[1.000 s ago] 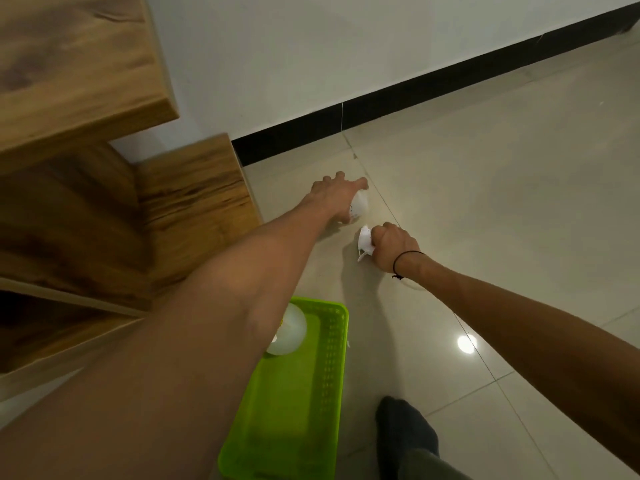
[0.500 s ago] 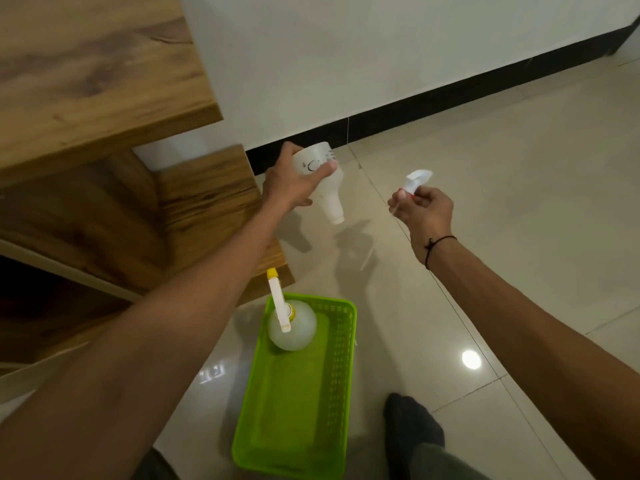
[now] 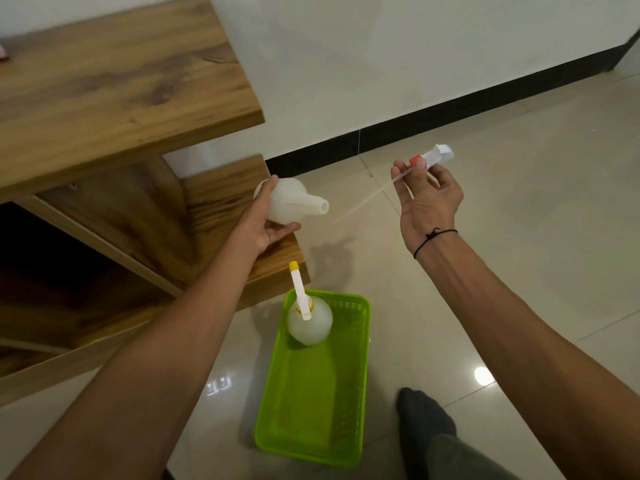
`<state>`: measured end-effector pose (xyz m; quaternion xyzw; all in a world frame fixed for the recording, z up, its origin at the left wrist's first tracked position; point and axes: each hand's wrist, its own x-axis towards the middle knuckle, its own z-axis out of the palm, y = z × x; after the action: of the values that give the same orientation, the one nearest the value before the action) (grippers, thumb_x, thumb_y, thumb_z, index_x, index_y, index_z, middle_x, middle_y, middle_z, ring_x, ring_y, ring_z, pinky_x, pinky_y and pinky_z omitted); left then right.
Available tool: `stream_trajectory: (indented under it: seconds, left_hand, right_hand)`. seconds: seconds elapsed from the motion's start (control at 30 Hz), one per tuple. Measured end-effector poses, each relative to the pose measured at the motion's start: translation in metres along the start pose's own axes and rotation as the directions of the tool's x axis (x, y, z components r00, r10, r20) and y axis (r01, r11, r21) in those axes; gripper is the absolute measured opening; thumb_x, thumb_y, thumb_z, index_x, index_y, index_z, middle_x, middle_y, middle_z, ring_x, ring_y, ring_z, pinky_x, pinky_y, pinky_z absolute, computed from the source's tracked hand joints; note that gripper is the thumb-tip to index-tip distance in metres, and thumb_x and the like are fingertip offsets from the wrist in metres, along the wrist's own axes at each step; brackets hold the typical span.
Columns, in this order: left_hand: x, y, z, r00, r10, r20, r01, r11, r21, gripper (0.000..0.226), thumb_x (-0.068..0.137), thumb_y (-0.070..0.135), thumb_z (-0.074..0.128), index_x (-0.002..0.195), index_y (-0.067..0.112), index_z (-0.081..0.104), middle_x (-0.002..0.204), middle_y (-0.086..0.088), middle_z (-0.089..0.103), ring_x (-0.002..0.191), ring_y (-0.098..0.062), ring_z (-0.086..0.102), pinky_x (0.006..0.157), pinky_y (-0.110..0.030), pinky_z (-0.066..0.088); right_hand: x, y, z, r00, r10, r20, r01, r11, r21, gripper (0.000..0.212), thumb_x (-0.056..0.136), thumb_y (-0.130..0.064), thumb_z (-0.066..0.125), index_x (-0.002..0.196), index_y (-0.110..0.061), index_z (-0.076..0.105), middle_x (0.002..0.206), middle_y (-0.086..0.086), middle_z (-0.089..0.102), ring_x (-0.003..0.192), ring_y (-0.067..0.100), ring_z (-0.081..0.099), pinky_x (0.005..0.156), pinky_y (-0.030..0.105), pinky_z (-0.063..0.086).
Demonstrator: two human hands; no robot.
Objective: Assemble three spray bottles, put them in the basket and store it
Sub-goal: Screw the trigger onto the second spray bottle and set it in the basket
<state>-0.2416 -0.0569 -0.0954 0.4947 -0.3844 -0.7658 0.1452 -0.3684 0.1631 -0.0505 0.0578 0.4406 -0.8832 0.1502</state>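
Glossy tiled floor (image 3: 519, 254), white wall at 12 o'clock. Left hand (image 3: 265, 225) grips bottle (image 3: 289, 204); right hand (image 3: 427, 199) pinches sprayer head (image 3: 434, 155) — dip tube faint.

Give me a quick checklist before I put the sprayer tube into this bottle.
1. Bottle gripped by left hand: ok.
2. Bottle mouth open, facing the right hand: ok.
3. Sprayer pinched firmly in right hand: ok.
4. Tube tip lined up with the mouth: not ok, it hangs short of it and lower.
5. Tube straight: cannot tell, it is faint and looks bowed.
6. Room in basket beside the finished bottle: ok.
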Motion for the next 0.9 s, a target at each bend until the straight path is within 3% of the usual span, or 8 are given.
stream_trajectory:
  seconds: [0.23,0.37,0.53,0.7,0.9]
  left_hand:
    - [-0.012,-0.012,-0.015,0.999,-0.053,0.012,0.053,0.998,-0.019,0.071,0.083,0.055,0.083,0.136,0.018,0.054,0.133,-0.018,0.059,0.119,-0.045,0.069,0.048,-0.035,0.062]
    - [-0.019,-0.017,-0.016,0.997,-0.070,0.040,0.070,0.997,-0.008,0.059,0.082,0.055,0.084,0.120,0.018,0.056,0.133,-0.020,0.058,0.118,-0.046,0.069,0.049,-0.034,0.062]
    - [-0.024,-0.018,-0.022,0.997,-0.069,0.037,0.071,0.996,-0.056,0.072,0.083,0.054,0.084,0.135,0.016,0.052,0.127,-0.019,0.058,0.115,-0.045,0.070,0.051,-0.036,0.063]
    - [-0.025,-0.016,-0.030,0.994,-0.098,0.051,0.102,0.992,-0.074,0.055,0.083,0.058,0.082,0.109,0.016,0.057,0.129,-0.022,0.060,0.104,-0.045,0.075,0.061,-0.038,0.068]
    - [-0.025,-0.014,-0.039,0.991,-0.120,0.051,0.125,0.985,-0.122,0.076,0.083,0.060,0.081,0.136,0.013,0.052,0.129,-0.024,0.061,0.079,-0.043,0.080,0.058,-0.036,0.068]
  right_hand:
    - [-0.016,-0.005,0.012,0.995,-0.103,-0.004,0.102,0.991,-0.084,0.028,0.100,-0.006,0.067,0.122,0.011,0.063,0.116,0.024,0.059,0.091,0.028,0.072,0.093,0.048,0.064]
    - [-0.024,-0.001,0.014,0.994,-0.108,-0.020,0.106,0.991,-0.077,0.032,0.101,-0.005,0.066,0.125,0.015,0.061,0.114,0.024,0.059,0.090,0.028,0.072,0.092,0.046,0.064]
    - [-0.029,-0.001,0.018,0.995,-0.100,-0.010,0.100,0.995,-0.026,0.032,0.101,-0.005,0.066,0.125,0.015,0.061,0.104,0.022,0.063,0.091,0.028,0.070,0.092,0.043,0.064]
    - [-0.035,0.010,0.027,0.992,-0.128,-0.003,0.127,0.991,-0.038,0.036,0.101,-0.004,0.066,0.128,0.018,0.057,0.113,0.025,0.057,0.087,0.026,0.070,0.094,0.045,0.063]
    - [-0.042,0.020,0.043,0.991,-0.133,0.010,0.134,0.990,-0.038,0.025,0.101,-0.004,0.065,0.122,0.008,0.058,0.112,0.024,0.057,0.091,0.029,0.070,0.097,0.051,0.062]
